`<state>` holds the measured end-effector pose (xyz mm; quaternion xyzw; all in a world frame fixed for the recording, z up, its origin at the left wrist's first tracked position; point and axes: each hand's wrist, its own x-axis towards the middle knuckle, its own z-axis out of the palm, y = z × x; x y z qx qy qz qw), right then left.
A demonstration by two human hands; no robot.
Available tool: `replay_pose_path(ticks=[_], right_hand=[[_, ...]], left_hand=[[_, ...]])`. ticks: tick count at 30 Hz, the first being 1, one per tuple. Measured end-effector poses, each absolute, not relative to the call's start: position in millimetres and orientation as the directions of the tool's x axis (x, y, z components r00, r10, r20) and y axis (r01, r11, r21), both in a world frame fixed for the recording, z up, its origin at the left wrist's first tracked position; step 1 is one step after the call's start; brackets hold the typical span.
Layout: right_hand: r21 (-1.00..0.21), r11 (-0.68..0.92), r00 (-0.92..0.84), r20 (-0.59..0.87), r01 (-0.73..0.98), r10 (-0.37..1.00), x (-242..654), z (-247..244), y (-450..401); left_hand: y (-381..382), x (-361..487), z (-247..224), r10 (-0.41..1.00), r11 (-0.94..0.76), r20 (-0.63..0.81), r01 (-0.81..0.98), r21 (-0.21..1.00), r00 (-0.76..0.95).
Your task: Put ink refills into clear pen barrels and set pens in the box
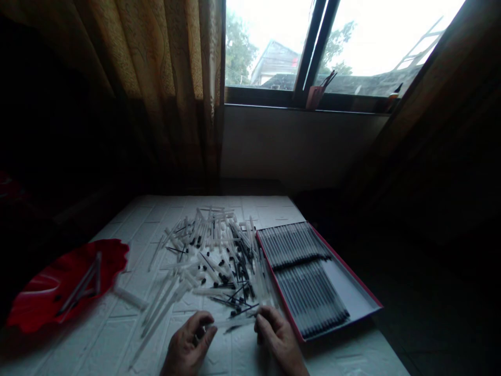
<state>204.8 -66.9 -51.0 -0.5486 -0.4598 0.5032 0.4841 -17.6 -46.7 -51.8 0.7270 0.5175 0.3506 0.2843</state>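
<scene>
Clear tube (234, 322), blurred, spans the gap between the hands. Right hand (278, 337): thumb and forefinger pinched on its right end. Left hand (191, 342): fingertips narrowly apart at its left end; grip cannot be told. Beyond: loose pile (213, 235) of tubes and black parts, towards the tabletop's (99, 337) far edge. Shallow box (346, 284), two rows of pens (305, 292), overhangs right edge. Red dish (39, 300) at left edge, holding tubes.

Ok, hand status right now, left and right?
Left hand: fingers curled by one end of a clear tube; whether it grips cannot be told.
Right hand: closed, thumb and finger pinched, seemingly on the tube's other end.
</scene>
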Motion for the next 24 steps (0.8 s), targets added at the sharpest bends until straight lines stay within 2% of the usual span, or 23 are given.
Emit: replay_pose_path(ticks=[2, 4, 8, 10, 13, 17, 21, 24], right_hand=[[-0.993, -0.044, 0.042, -0.04, 0.109, 0.998, 207.3, -53.6, -70.8], [-0.961, 0.042, -0.05, 0.03, 0.273, 0.998, 208.6, -53.4, -74.4], [-0.804, 0.285, -0.284, 0.151, 0.522, 0.947, 209.4, -48.1, -78.2], [-0.744, 0.361, -0.289, 0.232, 0.562, 0.929, 210.7, -47.4, -79.0], [-0.722, 0.361, -0.169, 0.327, 0.59, 0.93, 214.4, -51.9, -80.7], [-0.72, 0.362, -0.065, 0.404, 0.592, 0.912, 217.7, -62.5, -83.7], [-0.68, 0.396, -0.071, 0.453, 0.618, 0.889, 217.4, -69.4, -84.2], [-0.668, 0.398, -0.062, 0.467, 0.628, 0.882, 217.3, -70.9, -83.2]], left_hand=[[-44.5, -18.7, -51.1, 0.967, -0.23, 0.137, 0.515, 0.826, 0.213], [-44.0, -17.4, -47.8, 0.957, -0.214, 0.08, 0.497, 0.841, 0.277], [-44.2, -12.0, -34.5, 0.912, -0.264, 0.042, 0.505, 0.822, 0.408], [-41.0, -9.4, -25.3, 0.893, -0.299, 0.046, 0.514, 0.804, 0.447], [-29.0, -4.2, -11.8, 0.889, -0.353, 0.088, 0.547, 0.759, 0.45], [-7.8, 12.4, -0.6, 0.91, -0.398, 0.175, 0.675, 0.621, 0.376], [5.4, 36.9, 4.3, 0.908, -0.41, 0.091, 0.823, 0.393, 0.409], [10.3, 50.6, 6.2, 0.907, -0.406, 0.01, 0.869, 0.284, 0.421]])
